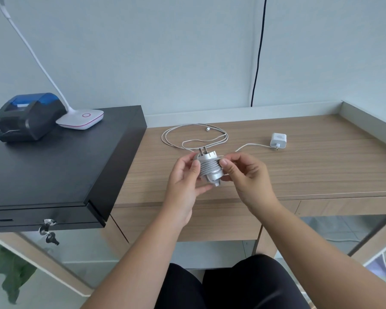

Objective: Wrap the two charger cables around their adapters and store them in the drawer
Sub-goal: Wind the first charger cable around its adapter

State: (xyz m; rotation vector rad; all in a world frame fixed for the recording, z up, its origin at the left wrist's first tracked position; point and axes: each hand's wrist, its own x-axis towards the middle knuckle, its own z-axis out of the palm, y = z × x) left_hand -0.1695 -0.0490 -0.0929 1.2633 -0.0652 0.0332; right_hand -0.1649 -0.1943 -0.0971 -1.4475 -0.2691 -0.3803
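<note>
While the left hand [188, 175] held the first adapter [210, 170] in a curled grip above the counter [321, 170], the right hand [243, 172] pinched its wound cable. The cable end probably needed tucking under a coil, kept taut. The second adapter [278, 140] lay unwrapped behind; the drawer [187, 221] appeared closed.

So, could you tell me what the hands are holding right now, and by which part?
Both hold the wrapped adapter: the left hand grips its left side, the right hand pinches the coiled cable on its right side.
</note>
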